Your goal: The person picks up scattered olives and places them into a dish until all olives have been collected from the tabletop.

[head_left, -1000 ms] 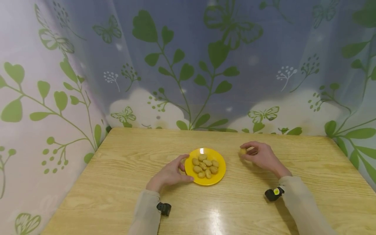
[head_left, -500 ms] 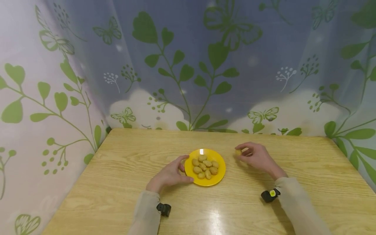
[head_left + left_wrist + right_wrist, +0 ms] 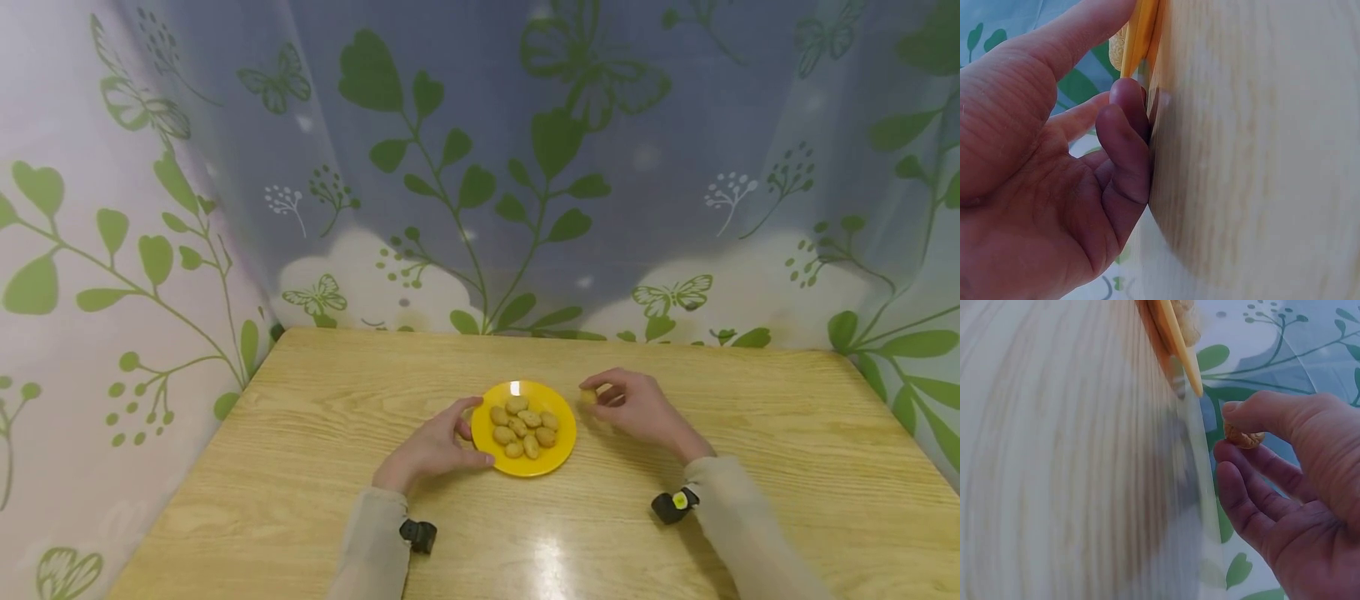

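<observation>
A yellow plate (image 3: pixel 489 446) lies on the table, bearing several tan walnuts (image 3: pixel 517 425) with wrinkled surfaces. My left hand (image 3: pixel 429 448) holds the plate's left rim, thumb at the near side and index finger farther back. In the left wrist view the other fingers curl under beside the plate (image 3: pixel 1141 37). To the right of the plate, my right hand (image 3: pixel 637 406) pinches a single walnut (image 3: pixel 588 397) just above the table. The right wrist view has this walnut (image 3: pixel 1244 435) between thumb and fingertips, apart from the plate's edge.
The light wooden table (image 3: pixel 337 375) reaches back to a patterned curtain (image 3: pixel 480 167) with green leaves and butterflies. Another stretch of curtain (image 3: pixel 112 292) hangs along the left side. A small black camera sits on each wrist.
My right hand has moved left with the walnut, closer to the plate's right rim. The left hand and the plate have stayed where they were.
</observation>
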A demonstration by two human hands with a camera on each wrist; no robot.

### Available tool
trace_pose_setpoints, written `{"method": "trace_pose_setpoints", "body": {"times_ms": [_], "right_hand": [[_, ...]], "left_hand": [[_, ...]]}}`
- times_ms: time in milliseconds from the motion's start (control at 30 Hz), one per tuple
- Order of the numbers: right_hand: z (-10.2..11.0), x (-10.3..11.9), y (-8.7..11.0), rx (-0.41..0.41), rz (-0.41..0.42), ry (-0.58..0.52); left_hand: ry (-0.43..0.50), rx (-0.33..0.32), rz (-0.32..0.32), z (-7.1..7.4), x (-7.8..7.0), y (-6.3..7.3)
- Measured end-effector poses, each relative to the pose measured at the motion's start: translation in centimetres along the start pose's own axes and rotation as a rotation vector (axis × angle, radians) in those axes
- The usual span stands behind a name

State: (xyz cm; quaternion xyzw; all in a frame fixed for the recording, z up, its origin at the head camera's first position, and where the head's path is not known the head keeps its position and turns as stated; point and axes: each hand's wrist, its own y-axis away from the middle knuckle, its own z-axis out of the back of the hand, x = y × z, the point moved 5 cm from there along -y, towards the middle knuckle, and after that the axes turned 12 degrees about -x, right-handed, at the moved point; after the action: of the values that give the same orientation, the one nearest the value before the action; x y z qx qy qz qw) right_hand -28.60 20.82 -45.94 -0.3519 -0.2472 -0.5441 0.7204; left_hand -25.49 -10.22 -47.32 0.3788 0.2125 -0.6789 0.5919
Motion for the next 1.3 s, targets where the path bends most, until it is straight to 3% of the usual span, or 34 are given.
{"method": "trace_pose_setpoints", "body": {"times_ms": [800,1300], "right_hand": [[-2.5,2.5,-0.7,0.025,0.048,-0.035],[-4.0,3.4,-1.4,0.082,0.043,-0.037]], "left_hand": [[-0.004,0.001,0.002,-0.1,0.2,-0.2],[-0.015,0.002,0.002,0.0,0.0,0.0]]}}
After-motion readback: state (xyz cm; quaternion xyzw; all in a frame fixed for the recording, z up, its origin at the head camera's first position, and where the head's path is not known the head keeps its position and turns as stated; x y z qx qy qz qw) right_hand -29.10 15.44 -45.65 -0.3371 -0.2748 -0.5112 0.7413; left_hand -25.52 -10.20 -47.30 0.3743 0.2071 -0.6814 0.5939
